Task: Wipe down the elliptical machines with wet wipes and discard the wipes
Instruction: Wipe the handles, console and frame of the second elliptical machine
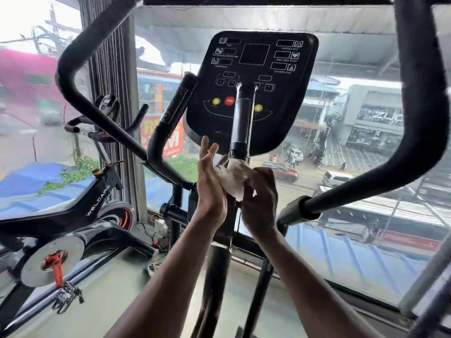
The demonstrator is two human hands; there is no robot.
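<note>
The elliptical's black console (253, 76) faces me, with yellow buttons and a red stop button. Its centre post (240, 128) runs down in front of the console. Just below the console, a crumpled white wet wipe (233, 178) sits between my two hands. My left hand (210, 184) has its fingers straight and its palm against the wipe's left side. My right hand (262, 196) curls its fingers round the wipe from the right. The black moving handlebars (97, 103) curve past on both sides.
A black exercise bike (70, 215) with a silver flywheel stands at the left. A big window behind the machine looks onto a street. A fixed short handle (170, 115) rises left of the console. A metal grip (296, 211) sticks out at the right.
</note>
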